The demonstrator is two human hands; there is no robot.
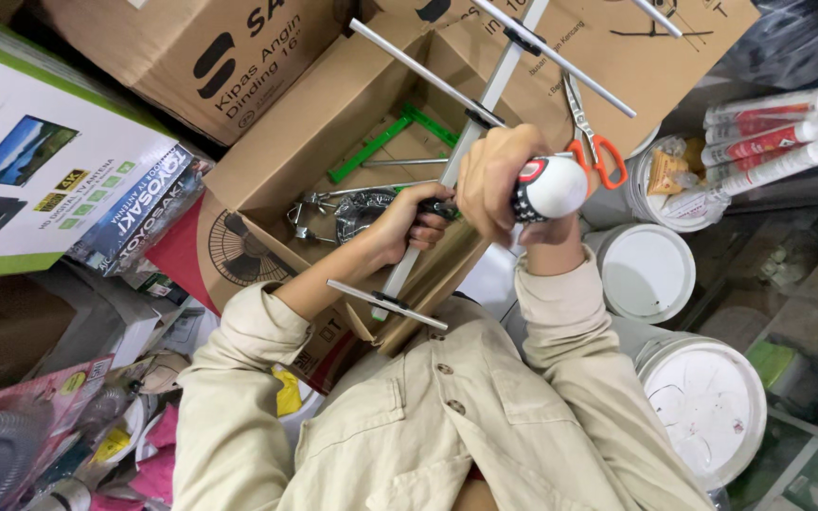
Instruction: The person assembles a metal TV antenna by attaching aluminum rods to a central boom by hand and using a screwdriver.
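Note:
A silver rod antenna [473, 123] with cross elements lies slanted over an open cardboard box [276, 161]. My left hand [407, 223] grips the antenna's boom at a black clamp, just above the box edge. My right hand [491, 180] is closed around a white, round-ended part with a red and black band [549, 187], held against the boom. Scissors with orange handles [595, 147] lie right behind that part, touching the antenna.
Green bars [385, 140] and metal brackets [333, 203] lie inside the box. White lidded buckets [650, 270] [707, 402] stand at the right, with packaged tubes [773, 132] above them. Printed cartons [44, 161] and clutter crowd the left side.

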